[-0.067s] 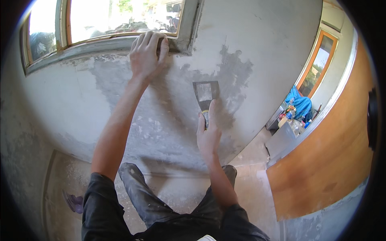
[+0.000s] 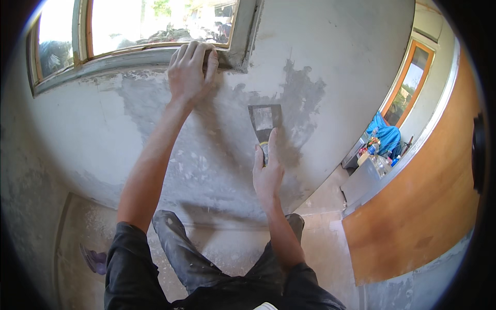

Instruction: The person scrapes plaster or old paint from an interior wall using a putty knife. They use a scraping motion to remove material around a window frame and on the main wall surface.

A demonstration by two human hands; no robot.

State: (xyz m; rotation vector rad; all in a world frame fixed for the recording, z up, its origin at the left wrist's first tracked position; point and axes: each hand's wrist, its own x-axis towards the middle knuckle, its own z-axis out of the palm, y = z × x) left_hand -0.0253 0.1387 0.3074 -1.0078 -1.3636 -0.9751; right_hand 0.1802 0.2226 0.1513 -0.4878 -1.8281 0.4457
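In my right hand point(image 2: 268, 175) is a putty knife point(image 2: 264, 118), its handle wrapped by the fingers and its wide blade pointing up. The blade lies over the wall point(image 2: 351, 67), close to a dark grey patch of filler point(image 2: 302, 93); whether it touches the surface I cannot tell. My left hand point(image 2: 188, 72) is up at the window, its fingers curled over the window sill point(image 2: 139, 58) near the right corner. Its fingertips are partly hidden behind the sill.
At the right stands a brown wooden panel point(image 2: 413, 206). Past it, a blue sheet point(image 2: 385, 134) and plastic bottles point(image 2: 380, 163) sit near a narrow orange-framed window point(image 2: 411, 82). A purple slipper-like thing point(image 2: 94, 260) lies on the dusty floor at lower left.
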